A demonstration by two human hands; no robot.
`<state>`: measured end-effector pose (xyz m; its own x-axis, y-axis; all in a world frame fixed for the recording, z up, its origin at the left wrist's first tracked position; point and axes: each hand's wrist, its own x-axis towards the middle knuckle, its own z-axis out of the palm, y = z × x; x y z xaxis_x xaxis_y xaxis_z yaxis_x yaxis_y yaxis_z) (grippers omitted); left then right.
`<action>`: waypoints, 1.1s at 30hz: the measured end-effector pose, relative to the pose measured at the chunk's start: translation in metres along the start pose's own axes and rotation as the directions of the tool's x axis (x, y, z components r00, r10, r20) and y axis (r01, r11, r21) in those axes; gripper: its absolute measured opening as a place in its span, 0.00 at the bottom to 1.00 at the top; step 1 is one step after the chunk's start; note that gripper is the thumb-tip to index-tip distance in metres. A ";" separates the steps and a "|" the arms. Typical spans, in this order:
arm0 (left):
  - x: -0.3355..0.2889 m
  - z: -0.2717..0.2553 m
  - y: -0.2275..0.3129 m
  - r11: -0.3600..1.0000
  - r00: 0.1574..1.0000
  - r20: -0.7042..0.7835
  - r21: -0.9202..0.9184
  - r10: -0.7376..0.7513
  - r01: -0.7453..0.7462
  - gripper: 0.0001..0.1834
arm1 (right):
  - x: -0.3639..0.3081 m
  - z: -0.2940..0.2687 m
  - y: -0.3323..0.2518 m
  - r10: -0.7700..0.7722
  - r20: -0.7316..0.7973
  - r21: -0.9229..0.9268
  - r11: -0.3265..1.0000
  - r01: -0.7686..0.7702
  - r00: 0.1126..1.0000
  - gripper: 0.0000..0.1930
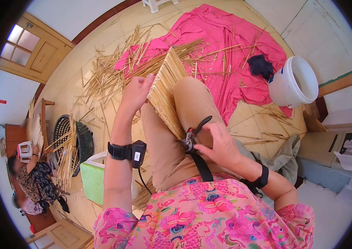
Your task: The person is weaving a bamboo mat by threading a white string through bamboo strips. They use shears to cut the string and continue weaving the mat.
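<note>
Left grip (137, 92) at straw panel (167, 89), long axis forward, corner foremost

No txt legible, wht label (137, 156) on blk wrist box (139, 146)

Straw panel (167, 87) yel-tan; pruners (191, 137) red/blk; cloth (203, 25) hot pink; shirt (221, 213) pink w/ multicol. print.

White wall (74, 15), beige tiled floor (128, 20)
</note>
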<state>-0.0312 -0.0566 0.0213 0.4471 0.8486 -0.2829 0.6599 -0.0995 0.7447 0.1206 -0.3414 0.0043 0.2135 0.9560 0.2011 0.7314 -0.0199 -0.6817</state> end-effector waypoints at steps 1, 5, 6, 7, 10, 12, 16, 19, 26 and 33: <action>0.003 0.000 0.024 0.994 0.995 0.097 0.112 -0.023 0.012 0.29 | 0.002 0.002 0.008 0.049 -0.051 -0.029 0.998 -0.050 0.997 0.25; 0.041 -0.001 0.014 0.993 0.928 0.363 0.113 -0.081 0.042 0.26 | 0.016 0.013 0.015 0.273 -0.150 0.192 0.951 -0.243 0.950 0.24; 0.048 0.001 0.008 0.996 0.906 0.414 0.039 -0.084 0.074 0.24 | 0.019 0.019 0.020 0.378 -0.118 0.301 0.895 -0.330 0.918 0.23; 0.049 0.001 0.006 0.989 0.880 0.466 -0.059 -0.095 0.138 0.18 | 0.027 0.025 0.022 0.403 -0.189 0.376 0.872 -0.313 0.895 0.21; 0.050 0.004 -0.010 0.997 0.905 0.424 -0.083 0.042 -0.008 0.15 | 0.036 0.012 0.023 0.401 -0.133 0.376 0.867 -0.328 0.907 0.16; 0.051 -0.004 -0.024 0.996 0.900 0.435 -0.084 0.032 0.005 0.14 | 0.034 0.011 0.033 0.360 -0.059 0.412 0.859 -0.306 0.931 0.10; 0.025 -0.041 -0.029 0.941 0.948 0.255 -0.322 0.192 -0.104 0.11 | 0.026 -0.010 0.030 0.266 -0.030 0.536 0.818 -0.209 0.963 0.07; -0.012 -0.101 -0.040 0.899 0.983 0.073 -0.421 0.168 -0.123 0.13 | 0.020 -0.053 0.021 0.328 -0.068 0.607 0.763 -0.221 0.942 0.06; -0.117 -0.149 -0.115 0.723 0.896 -0.435 -0.591 0.090 -0.359 0.25 | -0.013 -0.099 0.086 0.573 -0.300 0.850 0.523 -0.058 0.762 0.07; -0.169 -0.088 -0.169 0.428 0.744 -0.649 -0.725 -0.161 -0.540 0.29 | -0.073 -0.050 0.121 0.711 -0.136 0.914 0.359 -0.190 0.690 0.08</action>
<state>-0.2716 -0.1375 -0.0036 -0.1655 0.9843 0.0618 -0.3961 -0.1238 0.9098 0.2256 -0.4284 -0.0575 0.7549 0.6062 -0.2501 -0.3696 0.0782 -0.9259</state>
